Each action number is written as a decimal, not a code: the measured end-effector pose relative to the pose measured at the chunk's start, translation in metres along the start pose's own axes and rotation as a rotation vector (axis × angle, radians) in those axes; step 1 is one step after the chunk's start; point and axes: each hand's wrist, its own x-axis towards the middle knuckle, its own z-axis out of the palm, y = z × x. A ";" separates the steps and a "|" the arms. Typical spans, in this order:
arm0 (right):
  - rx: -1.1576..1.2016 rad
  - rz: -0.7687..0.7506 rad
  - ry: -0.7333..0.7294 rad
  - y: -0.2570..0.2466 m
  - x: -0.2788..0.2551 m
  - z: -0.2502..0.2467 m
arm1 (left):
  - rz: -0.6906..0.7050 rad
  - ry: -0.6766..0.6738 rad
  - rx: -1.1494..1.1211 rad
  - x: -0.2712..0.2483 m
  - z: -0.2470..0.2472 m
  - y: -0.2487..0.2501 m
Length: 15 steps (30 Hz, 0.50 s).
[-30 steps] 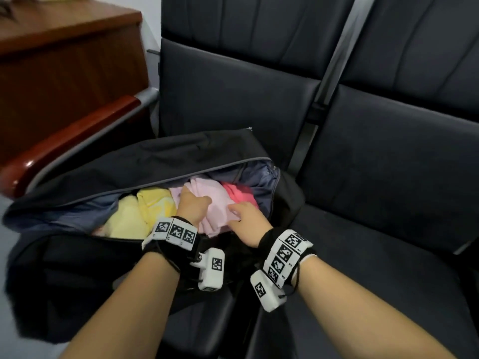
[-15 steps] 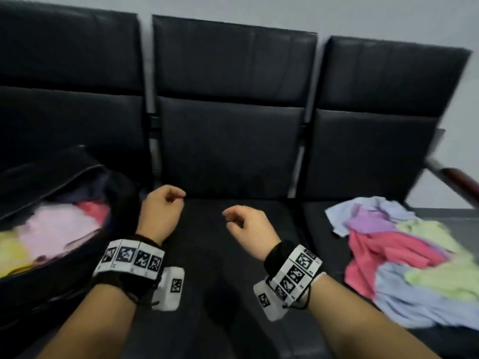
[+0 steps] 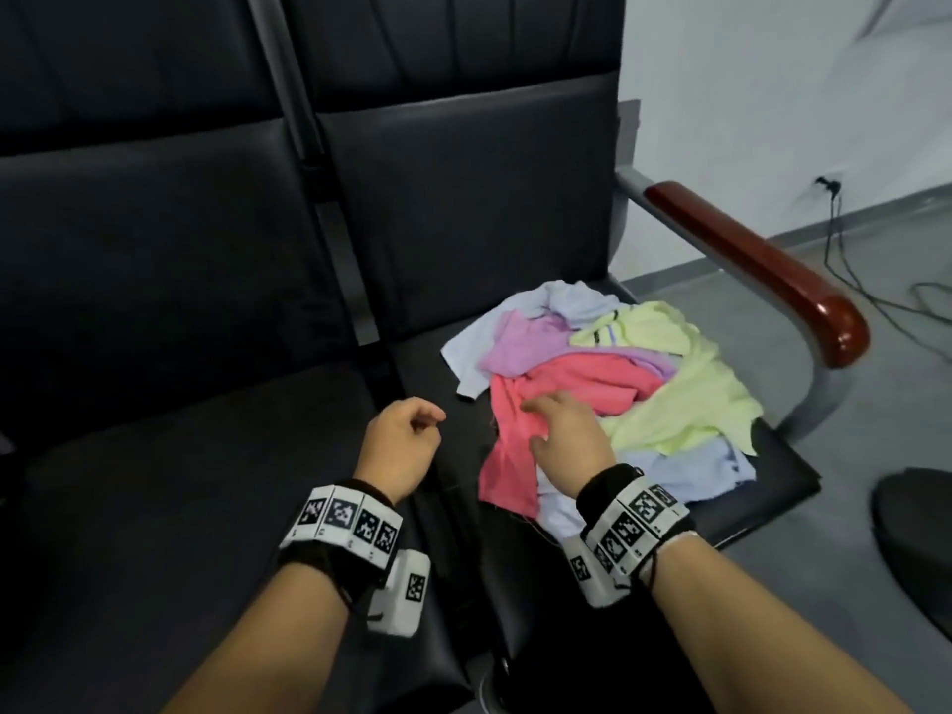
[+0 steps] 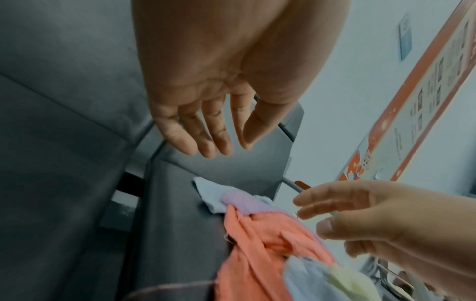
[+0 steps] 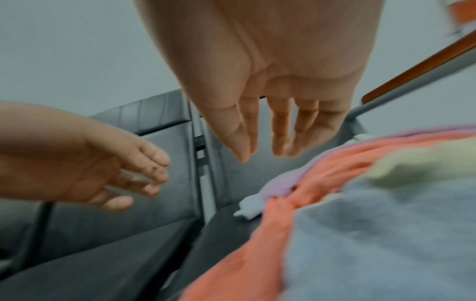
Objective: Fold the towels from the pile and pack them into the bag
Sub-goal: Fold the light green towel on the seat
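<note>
I see bare forearms, black wristbands (image 3: 608, 489) ringed with white black-patterned marker tiles (image 3: 342, 525), white camera boxes (image 3: 404, 592) beneath.

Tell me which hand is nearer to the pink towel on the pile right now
Right. The right hand hovers open directly over the pink towel, fingers reaching across it. The left hand hangs over the bare seat beside the pile, clear of the towel's edge.

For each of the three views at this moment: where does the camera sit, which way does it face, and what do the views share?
Head: worn on the head, looks down at the towel pile on the black seat; both forearms, left hand and right hand show.
Left wrist: looks along the open left palm toward the pile; right hand enters from the right.
Right wrist: looks along the open right palm over the pile; left hand enters from the left.
All three share the coral towel and both hands.
</note>
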 end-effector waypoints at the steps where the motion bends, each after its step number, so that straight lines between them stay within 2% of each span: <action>1: -0.039 0.027 0.029 0.012 0.002 -0.006 | -0.002 -0.026 0.008 0.002 0.011 0.003; 3: -0.117 0.095 0.031 0.036 0.007 -0.018 | -0.007 -0.067 0.024 0.005 0.027 0.006; 6: -0.139 0.234 -0.157 0.062 0.008 -0.026 | -0.015 -0.111 0.029 0.005 0.044 0.010; 8: -0.132 0.274 -0.213 0.072 0.007 -0.024 | -0.019 -0.137 0.026 0.002 0.052 0.013; 15: -0.053 0.236 -0.054 0.074 0.014 -0.028 | 0.008 -0.153 0.008 -0.010 0.050 0.022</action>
